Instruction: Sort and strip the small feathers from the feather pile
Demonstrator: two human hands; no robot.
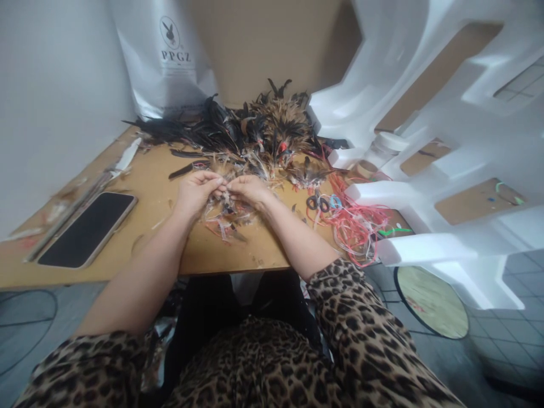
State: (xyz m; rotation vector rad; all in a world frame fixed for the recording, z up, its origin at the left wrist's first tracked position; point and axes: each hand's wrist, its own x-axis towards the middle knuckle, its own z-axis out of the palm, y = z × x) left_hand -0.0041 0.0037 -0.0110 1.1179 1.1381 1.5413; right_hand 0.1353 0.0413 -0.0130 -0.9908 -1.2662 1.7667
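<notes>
My left hand (196, 194) and my right hand (250, 190) meet over the table, thumbs and fingertips pinched together. Between them they grip a small bunch of feathers (225, 168), its brown tips showing just beyond my fingers. The exact spot they pinch is mostly hidden by the fingers. Below my hands lie loose feather scraps (229, 218) with bits of pink string. A large heap of black feathers (212, 127) and a bushy brown bundle of feathers (284, 122) lie just behind my hands. A smaller feather bunch (308, 173) is to the right.
A phone (87, 229) lies on the wooden table (165, 249) at left. Right of my hands are black-handled scissors (318, 203) and tangled pink string (352, 221). White foam packing (429, 249) borders the right side; a white bag (170, 73) stands behind. A round stool (431, 303) is below right.
</notes>
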